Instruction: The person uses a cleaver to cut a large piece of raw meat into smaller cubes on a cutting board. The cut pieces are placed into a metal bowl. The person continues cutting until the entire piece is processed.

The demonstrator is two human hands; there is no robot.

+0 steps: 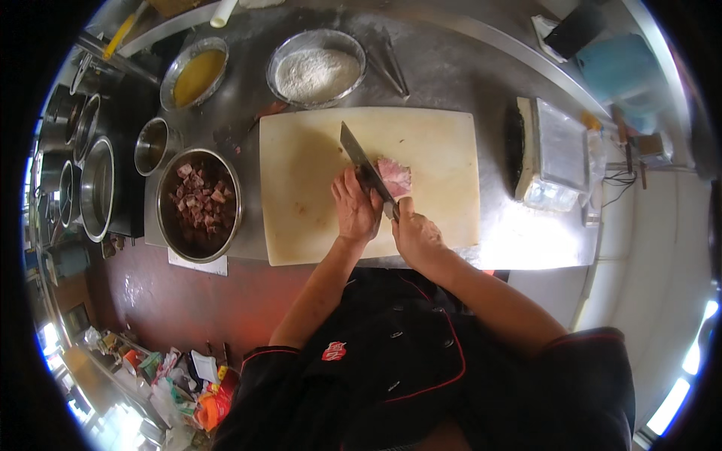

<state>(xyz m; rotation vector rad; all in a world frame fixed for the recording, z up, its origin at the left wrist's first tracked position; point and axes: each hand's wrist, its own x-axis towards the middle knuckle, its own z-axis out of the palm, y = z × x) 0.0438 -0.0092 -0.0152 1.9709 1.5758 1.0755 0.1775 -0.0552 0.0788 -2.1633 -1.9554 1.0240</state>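
My right hand (419,234) grips the handle of a cleaver (364,163), whose blade points up and to the left over a pale plastic cutting board (304,225). Against the blade's left side rests my left hand (357,206), fingers bent; whether it holds a piece of meat is hidden. A slab of raw marbled meat (395,176) lies on the board just right of the blade. Small dark scraps dot the board. Left of the board, a steel bowl (237,217) contains many cubes of raw meat (203,197).
Behind the board stand a steel bowl of white flour (317,73) and metal tongs (395,67). A bowl of yellow liquid (197,78) and a small steel bowl (152,147) are at the upper left. Lidded plastic containers (558,152) stand on the right.
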